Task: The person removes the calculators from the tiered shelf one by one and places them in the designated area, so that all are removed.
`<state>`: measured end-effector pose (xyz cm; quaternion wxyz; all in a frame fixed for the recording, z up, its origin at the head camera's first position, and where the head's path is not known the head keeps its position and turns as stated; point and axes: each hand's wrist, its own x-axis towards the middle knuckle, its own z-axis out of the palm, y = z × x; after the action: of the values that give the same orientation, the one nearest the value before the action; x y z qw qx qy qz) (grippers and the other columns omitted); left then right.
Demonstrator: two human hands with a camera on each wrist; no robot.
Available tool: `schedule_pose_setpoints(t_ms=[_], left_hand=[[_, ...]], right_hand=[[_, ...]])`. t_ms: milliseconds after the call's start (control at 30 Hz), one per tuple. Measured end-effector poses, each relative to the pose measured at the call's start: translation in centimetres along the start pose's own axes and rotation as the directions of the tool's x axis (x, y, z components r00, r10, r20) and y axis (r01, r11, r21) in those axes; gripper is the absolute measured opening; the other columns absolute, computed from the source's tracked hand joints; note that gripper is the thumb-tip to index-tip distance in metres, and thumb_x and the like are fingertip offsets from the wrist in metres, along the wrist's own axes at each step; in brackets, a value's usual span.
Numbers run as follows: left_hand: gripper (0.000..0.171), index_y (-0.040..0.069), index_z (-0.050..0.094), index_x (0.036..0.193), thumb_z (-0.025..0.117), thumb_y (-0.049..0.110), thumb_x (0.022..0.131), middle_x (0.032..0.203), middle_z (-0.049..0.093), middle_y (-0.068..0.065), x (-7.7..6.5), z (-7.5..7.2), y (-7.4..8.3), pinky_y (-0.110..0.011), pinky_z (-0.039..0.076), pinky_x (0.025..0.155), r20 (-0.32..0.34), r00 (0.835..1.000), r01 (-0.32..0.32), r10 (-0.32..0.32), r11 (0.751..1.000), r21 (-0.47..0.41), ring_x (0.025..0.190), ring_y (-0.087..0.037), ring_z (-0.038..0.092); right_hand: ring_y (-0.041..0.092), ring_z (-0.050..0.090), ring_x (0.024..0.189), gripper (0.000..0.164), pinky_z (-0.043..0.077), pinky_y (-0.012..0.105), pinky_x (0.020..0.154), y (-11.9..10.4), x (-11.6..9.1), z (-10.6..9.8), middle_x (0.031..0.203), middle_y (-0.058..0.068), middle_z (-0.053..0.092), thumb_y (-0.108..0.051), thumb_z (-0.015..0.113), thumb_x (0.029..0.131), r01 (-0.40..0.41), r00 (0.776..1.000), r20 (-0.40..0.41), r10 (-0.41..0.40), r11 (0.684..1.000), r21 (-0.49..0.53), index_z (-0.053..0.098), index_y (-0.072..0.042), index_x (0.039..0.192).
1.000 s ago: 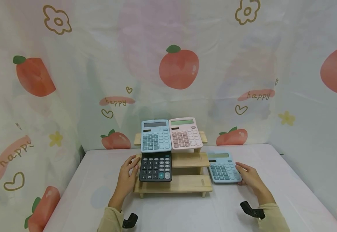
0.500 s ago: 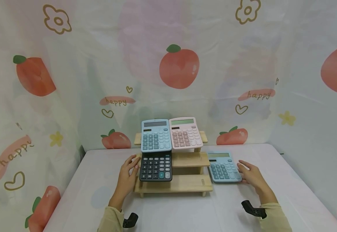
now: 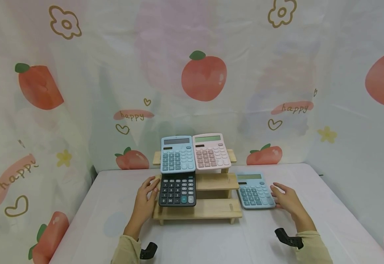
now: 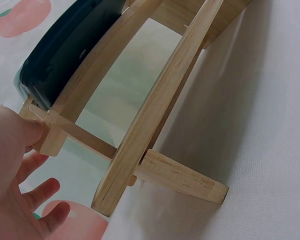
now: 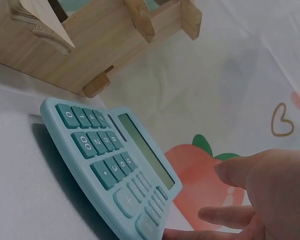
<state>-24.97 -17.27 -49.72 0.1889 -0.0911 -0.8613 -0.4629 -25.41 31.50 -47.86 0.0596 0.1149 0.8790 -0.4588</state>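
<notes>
On the left my left hand (image 3: 143, 201) rests against the end of a three-tier wooden stand (image 3: 215, 209), its fingertips at the middle tier beside a black calculator (image 3: 177, 192). The left wrist view shows the thumb at the stand's end and the other fingers spread loosely. To the right of the stand lies a light blue calculator (image 3: 256, 192) with a green-tinted screen. My right hand (image 3: 288, 201) is beside its right edge, fingers loosely bent. In the right wrist view, one lower finger (image 5: 182, 235) partly passes behind the calculator's edge.
Another blue calculator (image 3: 177, 156) and a pink calculator (image 3: 210, 152) stand side by side on the top tier. The table has a white cover (image 3: 205, 242). Behind it hangs a fruit-printed cloth (image 3: 245, 44). A black wrist strap piece (image 3: 288, 239) sits at the right sleeve.
My right hand has shifted slightly right, its fingers drawing back from the top of the blue calculator's edge. The left hand and stand have stayed put.
</notes>
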Motion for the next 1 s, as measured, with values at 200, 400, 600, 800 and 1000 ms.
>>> schedule_pose_setpoints(t_ms=[200,400,600,800,1000], left_hand=[[0.036,-0.001,0.060,0.138,0.054,0.006,0.103,0.151,0.049,-0.023,0.0,0.0,0.0,-0.069,0.033,0.112,-0.003,1.000,0.000,0.000,1.000,-0.002,0.138,-0.049,0.045],[0.036,-0.001,0.061,0.137,0.054,0.007,0.103,0.150,0.050,-0.022,0.1,0.0,-0.1,-0.069,0.033,0.112,-0.002,1.000,-0.009,0.009,1.000,-0.009,0.137,-0.049,0.046],[0.036,-0.001,0.061,0.137,0.055,0.006,0.102,0.150,0.050,-0.023,0.1,0.0,-0.1,-0.069,0.033,0.112,-0.002,1.000,-0.011,0.011,1.000,-0.008,0.137,-0.049,0.046],[0.036,-0.001,0.060,0.138,0.054,0.007,0.103,0.151,0.049,-0.023,0.0,-0.1,0.1,-0.069,0.032,0.113,0.000,1.000,0.004,-0.004,1.000,-0.016,0.138,-0.048,0.045],[0.036,0.000,0.060,0.138,0.054,0.010,0.103,0.151,0.050,-0.021,0.0,0.0,0.2,-0.068,0.034,0.112,-0.004,1.000,0.008,-0.008,1.000,-0.003,0.138,-0.048,0.045]], right_hand=[[0.029,0.073,0.097,0.072,0.061,0.027,0.074,-0.3,-0.3,-0.1,0.143,0.041,0.046,-0.046,0.032,0.109,-0.004,1.000,0.010,0.004,1.000,-0.012,0.022,0.007,0.157],[0.014,0.066,0.076,0.069,0.057,0.025,0.066,-0.6,-0.7,-0.1,0.140,0.040,0.049,-0.041,0.036,0.108,0.006,1.000,-0.022,-0.007,0.999,-0.033,0.023,0.007,0.156],[0.020,0.069,0.086,0.070,0.053,0.024,0.068,-1.0,-0.9,-0.3,0.144,0.038,0.047,-0.044,0.034,0.108,0.027,0.999,-0.044,-0.031,0.997,-0.074,0.025,0.006,0.156],[0.031,0.071,0.097,0.070,0.055,0.026,0.073,-1.7,-1.4,-0.2,0.143,0.039,0.048,-0.046,0.035,0.108,0.071,0.995,-0.062,-0.077,0.993,-0.092,0.029,0.006,0.154],[0.039,0.072,0.100,0.066,0.054,0.021,0.069,-2.4,-2.0,0.1,0.140,0.039,0.050,-0.041,0.038,0.109,0.151,0.981,-0.109,-0.160,0.984,-0.091,0.034,0.007,0.152]])
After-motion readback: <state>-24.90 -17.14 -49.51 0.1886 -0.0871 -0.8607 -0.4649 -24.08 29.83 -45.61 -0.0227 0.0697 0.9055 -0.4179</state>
